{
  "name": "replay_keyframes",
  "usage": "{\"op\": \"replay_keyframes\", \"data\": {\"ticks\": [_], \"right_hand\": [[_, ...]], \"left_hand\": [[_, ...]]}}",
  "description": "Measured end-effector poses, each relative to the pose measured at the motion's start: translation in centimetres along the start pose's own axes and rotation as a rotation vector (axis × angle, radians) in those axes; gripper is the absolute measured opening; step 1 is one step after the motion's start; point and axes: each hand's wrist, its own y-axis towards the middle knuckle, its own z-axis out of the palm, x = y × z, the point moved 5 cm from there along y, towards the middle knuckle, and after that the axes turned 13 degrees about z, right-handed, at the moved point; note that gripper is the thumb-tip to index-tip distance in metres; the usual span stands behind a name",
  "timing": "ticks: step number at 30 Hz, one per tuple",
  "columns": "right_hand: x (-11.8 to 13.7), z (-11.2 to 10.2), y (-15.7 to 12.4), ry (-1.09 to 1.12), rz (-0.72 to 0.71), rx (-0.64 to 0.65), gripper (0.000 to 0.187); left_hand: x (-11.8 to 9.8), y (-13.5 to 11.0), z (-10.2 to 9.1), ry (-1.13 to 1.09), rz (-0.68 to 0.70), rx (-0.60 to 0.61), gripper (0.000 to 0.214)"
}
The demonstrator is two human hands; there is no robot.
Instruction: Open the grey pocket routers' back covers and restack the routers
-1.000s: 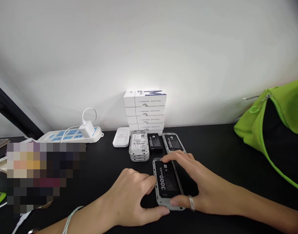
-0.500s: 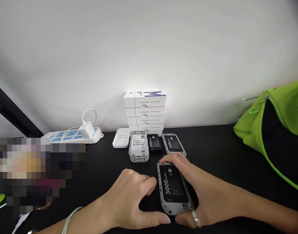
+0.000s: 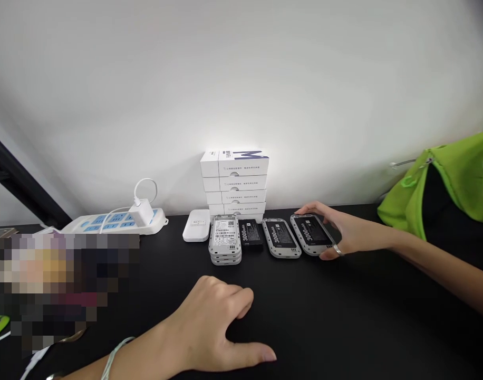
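Left: power strip. Left hand above desk, grip released, thumb extended. Next, stacked cases before white boxes; loose battery beside. Then a battery-fitted case; just right, near the wall, second case, edges grasped in right hand's grip.

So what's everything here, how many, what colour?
Wall: one, pale, back.
Table: one, black, below.
Boxes: at least four, white, back.
Device stack: one, grey, centre.
Flat case: at least one, white, left of stack.
Loose battery: at least one, black, beside stack.
Fitted devices: two, grey with black batteries, right.
Power strip: one, white-blue, left.
Charger with cable: one, white, on strip.
Bag: one, green-black, right.
Frame: one, black, left.
Blurred patch: one, mixed, left.
Left hand: one, pale wristband, front.
Right hand: one, silver ring, gripping rightmost device.
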Motion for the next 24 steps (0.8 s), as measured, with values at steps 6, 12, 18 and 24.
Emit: {"op": "replay_keyframes", "data": {"ticks": [6,12,18,24], "right_hand": [[0.2,0.6,0.2,0.005,-0.022,0.021,0.080],[-0.4,1.0,0.6,-0.016,-0.052,0.053,0.079],[1.8,0.4,0.1,-0.067,-0.110,-0.209,0.076],[8.8,2.8,0.7,0.117,-0.208,-0.327,0.032]], "left_hand": [[0.1,0.0,0.0,0.010,-0.009,0.024,0.056],[0.0,0.0,0.0,0.003,0.000,0.015,0.056],[0.2,0.1,0.1,0.009,-0.018,0.030,0.054],[0.1,0.1,0.1,0.038,-0.021,0.044,0.053]]}}
